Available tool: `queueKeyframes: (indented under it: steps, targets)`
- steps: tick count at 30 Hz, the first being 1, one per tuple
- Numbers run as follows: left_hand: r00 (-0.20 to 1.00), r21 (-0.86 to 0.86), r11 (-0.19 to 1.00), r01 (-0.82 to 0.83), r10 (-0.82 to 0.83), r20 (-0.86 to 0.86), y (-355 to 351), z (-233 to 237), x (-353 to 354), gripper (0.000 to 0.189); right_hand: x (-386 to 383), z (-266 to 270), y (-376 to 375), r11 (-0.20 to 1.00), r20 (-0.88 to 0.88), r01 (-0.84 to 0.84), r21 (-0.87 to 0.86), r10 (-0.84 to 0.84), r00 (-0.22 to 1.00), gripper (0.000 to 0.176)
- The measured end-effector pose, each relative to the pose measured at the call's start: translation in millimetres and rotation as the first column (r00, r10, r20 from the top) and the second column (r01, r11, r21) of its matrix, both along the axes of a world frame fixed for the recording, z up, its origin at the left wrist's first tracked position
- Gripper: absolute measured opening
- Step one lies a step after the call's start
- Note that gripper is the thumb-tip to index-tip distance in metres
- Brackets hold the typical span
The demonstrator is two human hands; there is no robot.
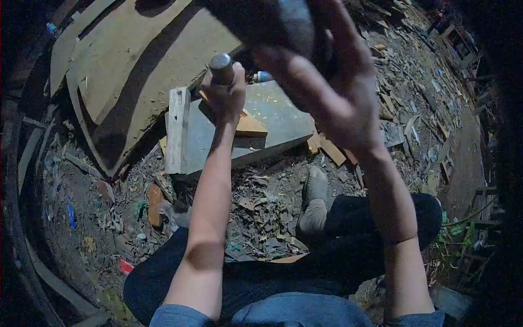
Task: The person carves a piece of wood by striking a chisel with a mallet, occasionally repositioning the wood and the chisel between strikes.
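My left hand (224,98) is wrapped round an upright chisel (220,64); its round metal top shows above my fist, and its blade is hidden. Under that hand a small orange-brown wood piece (251,126) rests on a grey slab (280,111) scattered with pale chips. Raised close to the camera, my right hand (346,98) is closed round a large dark mallet-like tool (267,24). Blur and the frame's top edge hide much of this tool's shape.
A pale wooden block (177,131) stands along the slab's left end. Large flat boards (147,60) lie beyond at the upper left. Wood scraps and dry leaves (267,212) litter the ground round my foot (315,199). A blue-labelled can or bottle (263,77) lies behind the slab.
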State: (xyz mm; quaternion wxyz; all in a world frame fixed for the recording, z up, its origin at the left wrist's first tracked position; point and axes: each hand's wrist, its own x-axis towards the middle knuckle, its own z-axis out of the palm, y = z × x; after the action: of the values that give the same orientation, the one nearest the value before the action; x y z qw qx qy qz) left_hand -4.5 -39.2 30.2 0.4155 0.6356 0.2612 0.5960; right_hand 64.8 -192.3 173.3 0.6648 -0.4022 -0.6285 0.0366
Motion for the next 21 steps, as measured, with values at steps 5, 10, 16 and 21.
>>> queueKeyframes:
  steps: [5, 10, 16, 21]
  targets:
    - [0.981, 0.333, 0.938, -0.097, 0.146, -0.127, 9.5, -21.0, 6.0, 0.023, 4.5, -10.0, 10.3, 0.682, 0.662, 0.599, -0.419, -0.222, 0.716, 0.062]
    - [0.951, 0.258, 0.924, -0.282, 0.305, -0.051, 17.3, -53.2, 11.1, 0.029, -4.4, -11.8, 12.6, 0.879, 0.447, 0.470, -0.079, -0.390, 0.805, 0.061]
    - [0.992, 0.215, 0.976, -0.016, 0.042, -0.119, 3.8, -31.3, 13.7, 0.027, 5.7, -7.6, 17.2, 0.728, 0.714, 0.640, -0.247, -0.311, 0.628, 0.066]
    - [0.982, 0.296, 0.955, 0.004, 0.052, -0.180, -13.2, -23.7, 11.9, 0.022, -2.0, -9.7, -1.2, 0.646, 0.707, 0.648, -0.404, -0.229, 0.669, 0.063]
